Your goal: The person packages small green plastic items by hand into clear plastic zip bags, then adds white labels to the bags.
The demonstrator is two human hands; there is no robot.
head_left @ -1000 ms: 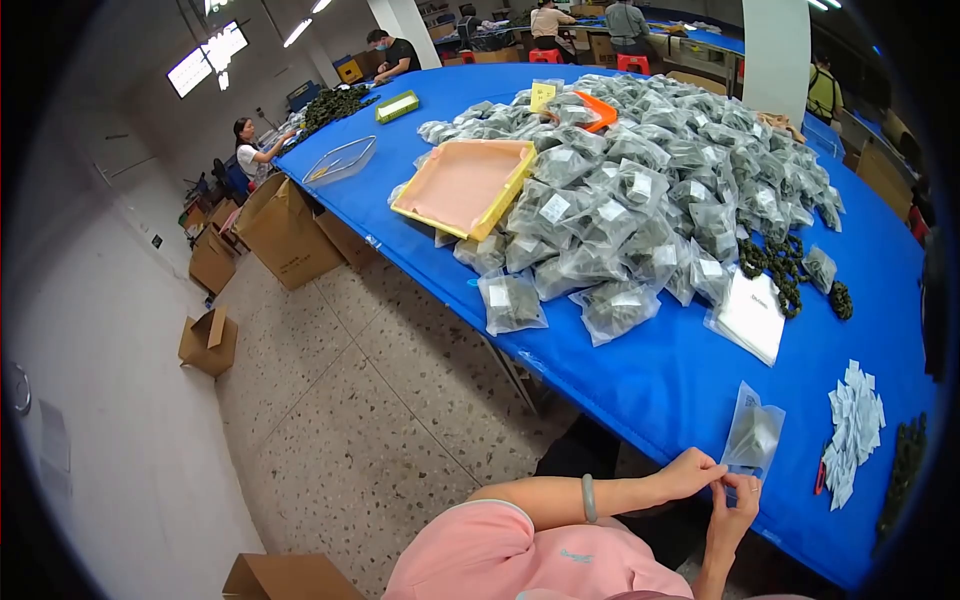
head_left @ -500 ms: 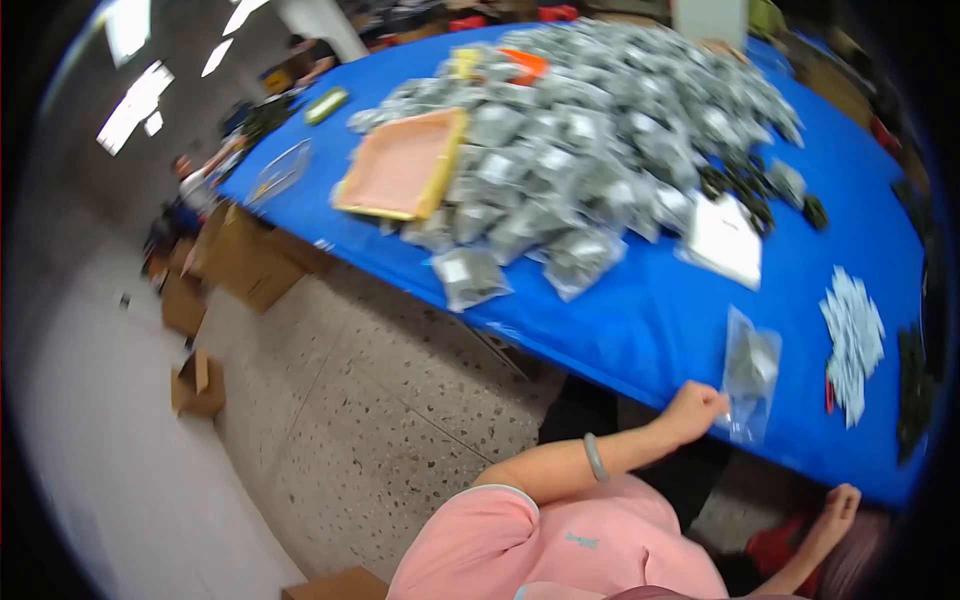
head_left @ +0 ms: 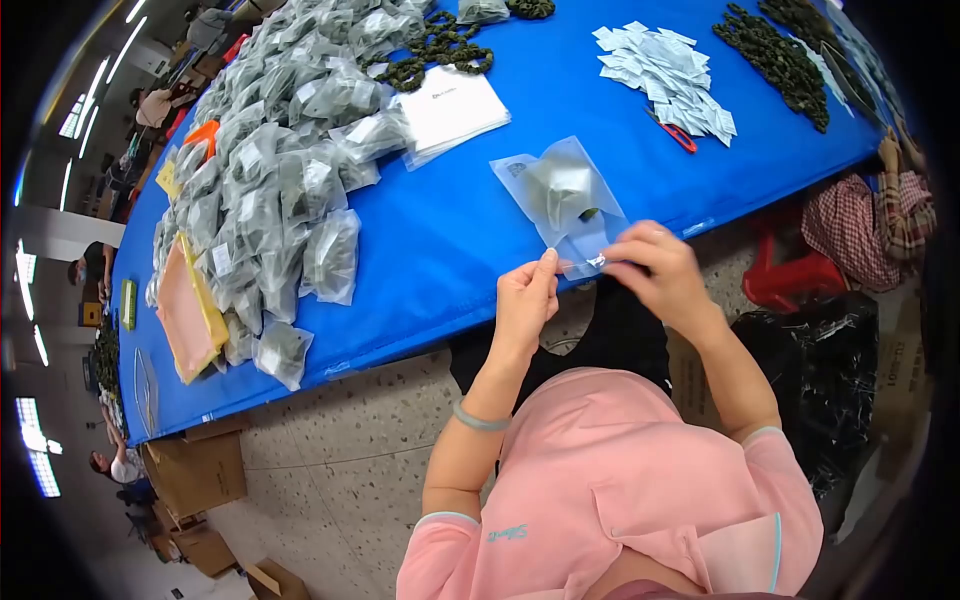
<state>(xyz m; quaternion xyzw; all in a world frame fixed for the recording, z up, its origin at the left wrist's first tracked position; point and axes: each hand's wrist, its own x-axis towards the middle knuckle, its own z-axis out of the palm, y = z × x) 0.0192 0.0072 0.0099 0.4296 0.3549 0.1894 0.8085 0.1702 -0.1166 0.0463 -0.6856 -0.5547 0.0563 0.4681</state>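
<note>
A clear plastic bag [head_left: 562, 192] lies on the blue table near its front edge, with something dark and a white label inside. My left hand [head_left: 528, 298] pinches the near left corner of the bag between thumb and finger. At the near right corner, my right hand [head_left: 662, 272] has its fingers closed on the same bag. A small shiny spot shows at its fingertips, too small to name. Beyond the bag is a stack of white printed bags [head_left: 452, 108]. Many filled bags [head_left: 285, 190] are heaped to the left.
White packets [head_left: 668, 80] lie at the back right beside red-handled scissors [head_left: 676, 134]. Dark green coils [head_left: 775, 55] are farther right. A pink tray [head_left: 188, 312] leans at the left. Below the right edge are a red stool [head_left: 790, 278] and a seated person [head_left: 900, 185]. Cardboard boxes [head_left: 200, 470] stand on the floor.
The view has swung to the right. My right hand has come up from beside the table edge to the bag. The bag's near end now lies between both hands.
</note>
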